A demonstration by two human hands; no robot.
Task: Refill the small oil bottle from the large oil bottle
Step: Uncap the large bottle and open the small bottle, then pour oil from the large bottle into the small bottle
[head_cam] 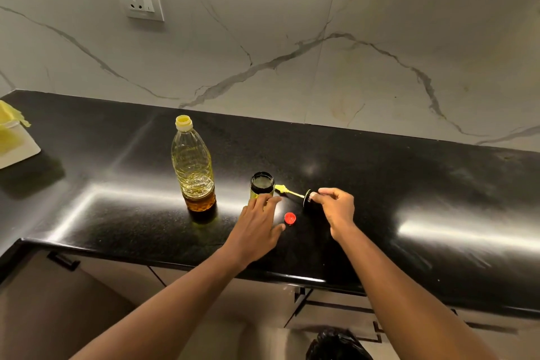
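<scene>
The large clear oil bottle (193, 167) stands uncapped on the black counter, oil only in its lower part. Its red cap (290, 218) lies on the counter between my hands. To the right stands the small oil bottle (262, 185), open, with a black rim. My left hand (258, 225) touches the small bottle's lower side with straight fingers. My right hand (336, 206) pinches the small bottle's black lid (307, 198), whose yellow brush stem (287, 191) points left and lies low over the counter.
The black counter (409, 213) ends at a marble wall with a socket (139, 0). A white board with a yellow bag (11, 137) sits at the far left. Cabinet drawers and a black bag (336, 345) are below the counter edge.
</scene>
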